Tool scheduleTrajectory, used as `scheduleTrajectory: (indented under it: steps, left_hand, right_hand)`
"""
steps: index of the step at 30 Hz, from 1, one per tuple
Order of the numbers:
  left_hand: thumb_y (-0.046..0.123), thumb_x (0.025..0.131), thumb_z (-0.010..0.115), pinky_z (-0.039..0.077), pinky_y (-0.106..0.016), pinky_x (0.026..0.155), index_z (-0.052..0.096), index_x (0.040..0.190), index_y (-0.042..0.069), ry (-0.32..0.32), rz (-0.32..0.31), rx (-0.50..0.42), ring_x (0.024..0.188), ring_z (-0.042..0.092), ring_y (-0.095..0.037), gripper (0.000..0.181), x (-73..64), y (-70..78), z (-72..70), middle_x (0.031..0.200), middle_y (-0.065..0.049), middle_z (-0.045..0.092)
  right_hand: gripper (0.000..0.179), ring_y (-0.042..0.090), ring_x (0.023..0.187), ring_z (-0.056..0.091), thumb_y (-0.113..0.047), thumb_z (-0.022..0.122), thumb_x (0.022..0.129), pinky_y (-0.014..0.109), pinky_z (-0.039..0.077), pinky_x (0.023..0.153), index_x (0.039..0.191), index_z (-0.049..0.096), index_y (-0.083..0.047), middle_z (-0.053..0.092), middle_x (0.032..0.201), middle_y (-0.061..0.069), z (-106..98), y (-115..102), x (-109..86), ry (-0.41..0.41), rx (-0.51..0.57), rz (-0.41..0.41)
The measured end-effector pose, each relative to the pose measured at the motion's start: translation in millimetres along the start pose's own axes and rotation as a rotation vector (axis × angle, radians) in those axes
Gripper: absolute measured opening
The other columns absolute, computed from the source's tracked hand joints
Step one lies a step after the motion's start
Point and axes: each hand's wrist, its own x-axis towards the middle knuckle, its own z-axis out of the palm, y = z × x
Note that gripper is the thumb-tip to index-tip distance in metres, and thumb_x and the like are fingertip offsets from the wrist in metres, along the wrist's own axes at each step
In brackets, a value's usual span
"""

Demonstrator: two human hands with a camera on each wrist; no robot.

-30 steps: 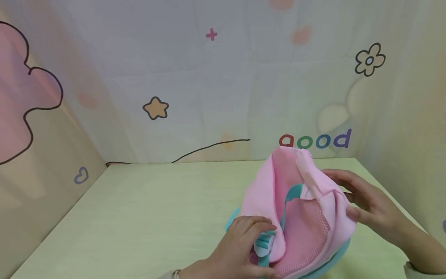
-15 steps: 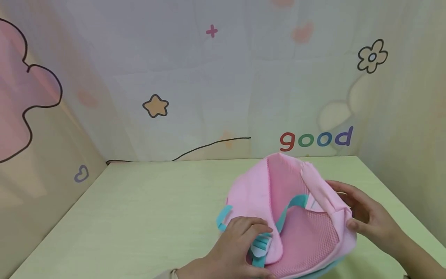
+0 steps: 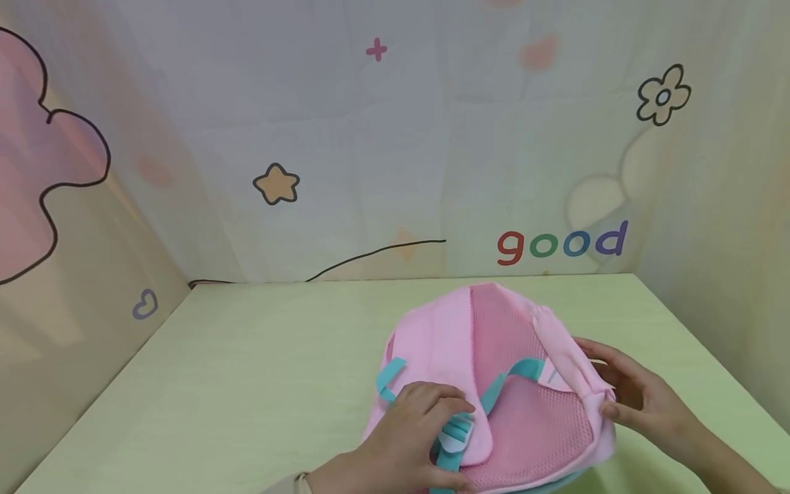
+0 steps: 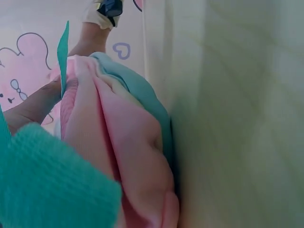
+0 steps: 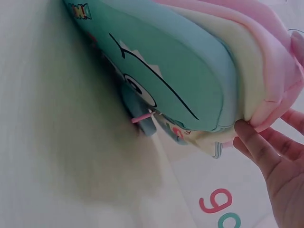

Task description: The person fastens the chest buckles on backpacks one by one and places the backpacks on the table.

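A small pink backpack (image 3: 444, 315) lies with its mesh-padded back up, tilted, at the table's front right. In the right wrist view its teal front (image 5: 180, 66) bears a printed cartoon eye and mouth and faces down toward the table. My left hand (image 3: 413, 432) grips a pink shoulder strap beside its white buckle (image 3: 455, 436); teal webbing (image 3: 494, 391) runs up from there. The left fingertips curl over the strap, the thumb lower down. My right hand (image 3: 648, 398) holds the pack's right side, thumb on the near side and fingers behind it, partly hidden.
The pale green table (image 3: 247, 384) stretches left and behind the pack. A printed curtain (image 3: 345, 137) with a star, a flower and the word "good" hangs along its back and sides. A loose teal strap end (image 3: 390, 374) sticks out left of the pack.
The backpack has been lowered and tipped flatter, shifting a little left, with its padded back turning more upward. Both hands have kept hold of it; the right hand has come down with it.
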Motion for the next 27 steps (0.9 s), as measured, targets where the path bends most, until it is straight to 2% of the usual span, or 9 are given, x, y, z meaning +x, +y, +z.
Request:
scheduleTrajectory:
  steps: [5, 8, 14, 20, 27]
  left_hand:
    - [0.060, 0.060, 0.082, 0.041, -0.029, 0.101, 0.054, 0.119, 0.017, -0.062, -0.004, 0.017, 0.110, 0.053, -0.010, 0.078, -3.1, -2.5, -0.1, 0.115, 0.005, 0.058]
    - [0.061, 0.060, 0.081, 0.041, -0.028, 0.100, 0.055, 0.119, 0.017, -0.083, 0.002, 0.036, 0.107, 0.054, -0.008, 0.078, -4.3, -3.1, 0.5, 0.112, 0.007, 0.059]
    - [0.061, 0.061, 0.081, 0.040, -0.026, 0.098, 0.055, 0.118, 0.017, -0.101, 0.010, 0.062, 0.104, 0.054, -0.008, 0.076, -5.2, -3.2, 1.0, 0.107, 0.009, 0.059]
    - [0.061, 0.065, 0.078, 0.040, -0.025, 0.100, 0.056, 0.120, 0.018, -0.184, -0.010, 0.072, 0.105, 0.054, -0.006, 0.073, -6.4, -2.8, -0.3, 0.108, 0.010, 0.060]
    - [0.059, 0.069, 0.077, 0.039, -0.026, 0.100, 0.056, 0.121, 0.019, -0.222, -0.014, 0.074, 0.106, 0.053, -0.007, 0.069, -5.9, -2.3, -1.9, 0.107, 0.011, 0.059]
  right_hand:
    - [0.067, 0.001, 0.114, 0.057, 0.007, 0.055, 0.090, 0.022, 0.056, 0.077, 0.149, 0.026, -0.002, 0.048, 0.140, -0.013, 4, 3, -7.5, 0.018, -0.102, 0.091]
    - [0.070, 0.000, 0.113, 0.057, 0.012, 0.055, 0.087, 0.023, 0.056, 0.076, 0.150, 0.026, -0.003, 0.046, 0.142, -0.014, 5, 6, -11.4, 0.019, -0.100, 0.124]
    - [0.073, -0.001, 0.116, 0.056, 0.017, 0.054, 0.085, 0.024, 0.057, 0.078, 0.150, 0.024, -0.001, 0.043, 0.144, -0.016, 8, 18, -18.7, -0.011, -0.075, 0.128]
    - [0.074, -0.007, 0.110, 0.056, 0.010, 0.062, 0.084, 0.020, 0.056, 0.077, 0.148, 0.029, -0.004, 0.046, 0.136, -0.026, 13, 27, -25.0, 0.011, -0.222, 0.183]
    - [0.070, -0.007, 0.106, 0.057, 0.003, 0.067, 0.083, 0.019, 0.055, 0.076, 0.145, 0.036, -0.007, 0.045, 0.134, -0.031, 14, 31, -28.1, 0.015, -0.319, 0.230]
